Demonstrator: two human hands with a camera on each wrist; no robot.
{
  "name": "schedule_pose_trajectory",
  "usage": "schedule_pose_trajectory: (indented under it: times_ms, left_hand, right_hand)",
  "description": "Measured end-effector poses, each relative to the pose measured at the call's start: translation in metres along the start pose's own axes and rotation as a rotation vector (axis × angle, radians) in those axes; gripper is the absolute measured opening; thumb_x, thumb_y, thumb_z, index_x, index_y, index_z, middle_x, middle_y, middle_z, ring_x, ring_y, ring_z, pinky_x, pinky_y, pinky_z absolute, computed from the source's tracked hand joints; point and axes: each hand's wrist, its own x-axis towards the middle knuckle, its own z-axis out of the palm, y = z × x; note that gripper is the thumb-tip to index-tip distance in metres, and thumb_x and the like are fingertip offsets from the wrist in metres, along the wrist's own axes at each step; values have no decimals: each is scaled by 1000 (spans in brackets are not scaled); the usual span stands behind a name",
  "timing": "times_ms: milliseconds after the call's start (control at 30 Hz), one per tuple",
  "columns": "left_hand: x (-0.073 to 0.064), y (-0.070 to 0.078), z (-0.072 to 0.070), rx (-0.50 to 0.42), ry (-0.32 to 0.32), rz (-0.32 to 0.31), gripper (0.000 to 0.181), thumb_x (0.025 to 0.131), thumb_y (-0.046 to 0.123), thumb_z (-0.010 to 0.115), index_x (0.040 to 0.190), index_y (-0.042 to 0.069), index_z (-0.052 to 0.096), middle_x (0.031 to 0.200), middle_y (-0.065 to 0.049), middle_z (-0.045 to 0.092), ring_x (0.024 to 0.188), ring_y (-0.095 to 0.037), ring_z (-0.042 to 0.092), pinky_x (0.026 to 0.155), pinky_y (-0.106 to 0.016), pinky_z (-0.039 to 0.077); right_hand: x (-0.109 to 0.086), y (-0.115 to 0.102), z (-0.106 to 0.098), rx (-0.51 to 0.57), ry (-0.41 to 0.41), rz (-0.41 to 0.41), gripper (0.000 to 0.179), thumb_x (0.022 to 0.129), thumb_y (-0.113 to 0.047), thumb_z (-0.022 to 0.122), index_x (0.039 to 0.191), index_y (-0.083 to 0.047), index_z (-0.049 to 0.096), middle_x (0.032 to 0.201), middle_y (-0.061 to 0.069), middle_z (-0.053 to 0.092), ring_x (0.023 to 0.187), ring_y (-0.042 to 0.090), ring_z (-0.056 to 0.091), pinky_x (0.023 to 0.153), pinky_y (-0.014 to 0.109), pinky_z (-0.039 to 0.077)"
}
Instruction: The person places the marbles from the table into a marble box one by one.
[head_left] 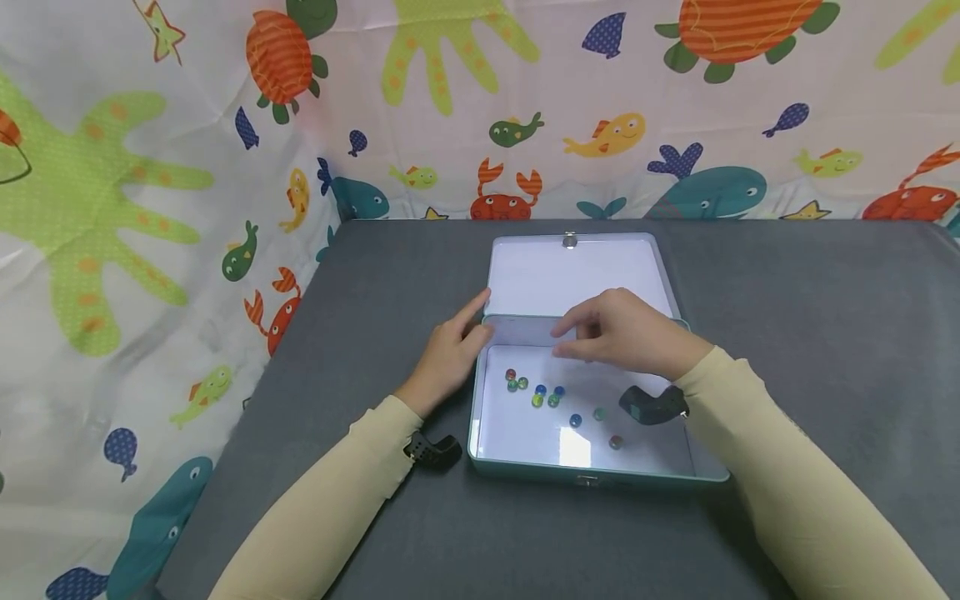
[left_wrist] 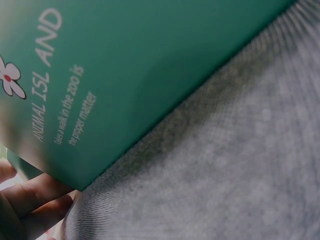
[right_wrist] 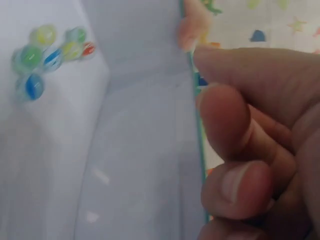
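Observation:
An open metal tin box (head_left: 525, 472), green outside and white inside, stands on the grey table with its lid (head_left: 570, 271) laid back. Several glass marbles (head_left: 553, 401) lie on its floor, mostly left of the middle. My left hand (head_left: 444, 358) is at the box's back left corner, index finger extended beside the lid edge and thumb at the rim. In the left wrist view its fingers (left_wrist: 37, 195) touch the corner of the green wall (left_wrist: 130, 85). Over the back of the box hovers my right hand (head_left: 626, 337), fingers bent, thumb apart from the index finger, nothing visible between them.
A grey cloth (head_left: 405, 275) covers the table. Behind it and along the left hangs a white curtain (head_left: 450, 142) printed with sea animals. Dark bands with small devices (head_left: 656, 406) sit on both wrists; the right one overlaps the box's right part.

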Motion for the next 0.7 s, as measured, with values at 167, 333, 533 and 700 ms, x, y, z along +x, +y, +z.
schedule_pose_trajectory:
  times_ms: [167, 333, 533, 700]
  left_hand:
    - [0, 0, -2, -7, 4, 2, 63, 102, 40, 48, 163, 29, 42, 141, -15, 65, 97, -26, 65, 89, -44, 51]
    - [-1, 0, -4, -2, 10, -4, 63, 101, 40, 48, 163, 30, 42, 147, -14, 61, 98, -26, 64, 91, -44, 50]
    - [0, 2, -3, 9, 2, 0, 62, 102, 41, 48, 163, 31, 42, 145, -16, 63, 92, -25, 63, 90, -44, 50]
    - [-1, 1, -2, 5, -9, -9, 62, 102, 40, 48, 163, 31, 42, 138, -16, 67, 88, -25, 63, 88, -43, 49]
  right_hand:
    - [-1, -3, -6, 15, 17, -18, 25, 90, -20, 85, 111, -8, 82, 64, -1, 55, 64, 20, 52, 56, 29, 41]
    - [-3, -2, -10, 19, 36, -10, 24, 90, -22, 85, 110, -9, 83, 64, 0, 55, 63, 19, 51, 56, 29, 41]
    - [-8, 4, -14, 4, 51, 43, 24, 90, -23, 85, 110, -11, 83, 65, 1, 55, 63, 20, 50, 56, 30, 40]
    - [-14, 9, -18, -21, 57, 53, 22, 91, -22, 84, 110, -12, 83, 65, -1, 55, 62, 19, 49, 55, 30, 38]
